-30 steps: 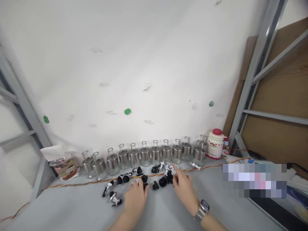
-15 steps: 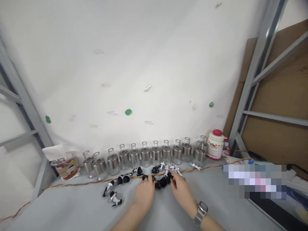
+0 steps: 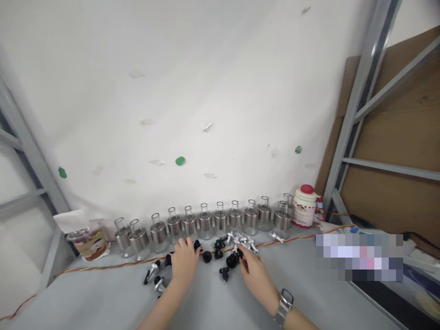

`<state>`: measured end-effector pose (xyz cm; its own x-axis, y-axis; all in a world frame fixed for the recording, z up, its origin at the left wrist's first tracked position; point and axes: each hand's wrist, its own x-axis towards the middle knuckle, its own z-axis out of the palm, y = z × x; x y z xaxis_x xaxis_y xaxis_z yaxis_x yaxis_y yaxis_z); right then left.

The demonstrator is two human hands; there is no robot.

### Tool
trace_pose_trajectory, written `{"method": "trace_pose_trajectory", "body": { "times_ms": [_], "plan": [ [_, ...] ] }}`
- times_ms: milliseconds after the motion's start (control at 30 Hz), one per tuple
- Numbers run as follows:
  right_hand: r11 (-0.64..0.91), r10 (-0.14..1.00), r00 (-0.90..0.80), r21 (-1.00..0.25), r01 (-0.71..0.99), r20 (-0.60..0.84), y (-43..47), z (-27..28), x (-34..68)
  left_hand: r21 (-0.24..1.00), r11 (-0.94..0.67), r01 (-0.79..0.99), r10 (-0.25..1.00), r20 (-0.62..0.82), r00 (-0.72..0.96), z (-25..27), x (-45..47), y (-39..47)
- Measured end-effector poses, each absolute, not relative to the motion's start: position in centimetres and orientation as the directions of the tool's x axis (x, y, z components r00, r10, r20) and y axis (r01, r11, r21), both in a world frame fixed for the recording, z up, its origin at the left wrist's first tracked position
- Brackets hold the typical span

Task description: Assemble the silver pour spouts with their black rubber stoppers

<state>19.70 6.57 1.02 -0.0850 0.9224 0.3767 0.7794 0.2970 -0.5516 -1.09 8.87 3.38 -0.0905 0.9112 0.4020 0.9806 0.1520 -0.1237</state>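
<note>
My left hand (image 3: 184, 261) is bent over the left part of a scatter of spouted bottle stoppers. A black-ended bottle stopper (image 3: 197, 245) shows between its thumb and fingers; the rest of that piece is hidden. Beside the wrist lie silver stoppers with black levers, one silver stopper (image 3: 151, 271) in plain sight. My right hand (image 3: 256, 270), with a watch on the wrist, has thumb and forefinger closed on a black stopper (image 3: 239, 253). Around its fingertips are another black stopper (image 3: 231, 261), a small black piece (image 3: 224, 273) and several silver spouts (image 3: 243, 240).
Glass bottles with metal bands, such as this bottle (image 3: 205, 221), stand in a row along the wall. A red-lidded white jar (image 3: 304, 208) is at the right end, a plastic tub (image 3: 90, 243) at the left. A twisted red-yellow cord (image 3: 113, 266) crosses the grey table (image 3: 82, 302).
My left hand has moved left, from the middle of the pile to the stoppers there. Black pieces it covered now show in the middle. My right hand stays at its stoppers. The view has shifted slightly.
</note>
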Motion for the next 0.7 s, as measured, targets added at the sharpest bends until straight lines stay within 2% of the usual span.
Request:
{"method": "trace_pose_trajectory", "body": {
  "times_ms": [200, 367, 700],
  "plan": [
    [0.297, 0.925, -0.084, -0.566, 0.769, 0.371, 6.7, 1.0, 19.7, -0.138, 0.164, 0.977, 0.906, 0.412, -0.094, 2.8, -1.3, 9.2],
    [0.312, 0.926, -0.101, -0.585, 0.749, 0.364, 6.4, 1.3, 19.7, -0.127, 0.237, 0.963, 0.889, 0.428, -0.162, 3.6, -2.2, 9.1],
    [0.305, 0.927, -0.085, -0.603, 0.737, 0.365, 6.3, 1.3, 19.7, -0.097, 0.211, 0.973, 0.932, 0.319, -0.17, 3.0, -3.5, 8.3]
  ]
}}
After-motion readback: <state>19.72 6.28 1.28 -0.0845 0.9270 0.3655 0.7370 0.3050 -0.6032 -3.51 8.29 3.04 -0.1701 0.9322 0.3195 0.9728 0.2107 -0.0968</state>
